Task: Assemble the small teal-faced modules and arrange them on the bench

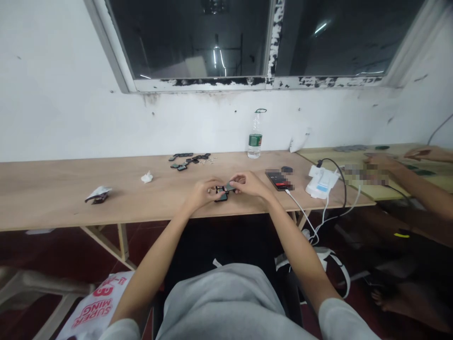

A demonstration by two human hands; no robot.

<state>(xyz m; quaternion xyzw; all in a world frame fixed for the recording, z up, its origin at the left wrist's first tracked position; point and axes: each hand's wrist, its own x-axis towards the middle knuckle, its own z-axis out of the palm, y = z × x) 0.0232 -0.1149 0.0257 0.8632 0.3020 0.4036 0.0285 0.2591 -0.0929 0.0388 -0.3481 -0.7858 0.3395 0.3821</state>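
Both my hands meet over the front edge of the wooden table (53,189). My left hand (203,192) and my right hand (247,183) have their fingers closed on a small black part (222,190), held between them just above the tabletop. What the part is exactly is too small to tell. A cluster of several similar small black parts (187,160) lies farther back on the table, out of reach of either hand.
A plastic water bottle (255,140) stands by the wall. A phone (279,180) on a white cable, a white device (321,183), a crumpled tissue (146,177) and a wrapper (98,194) lie around. Another person's arm (417,182) rests on the table at right.
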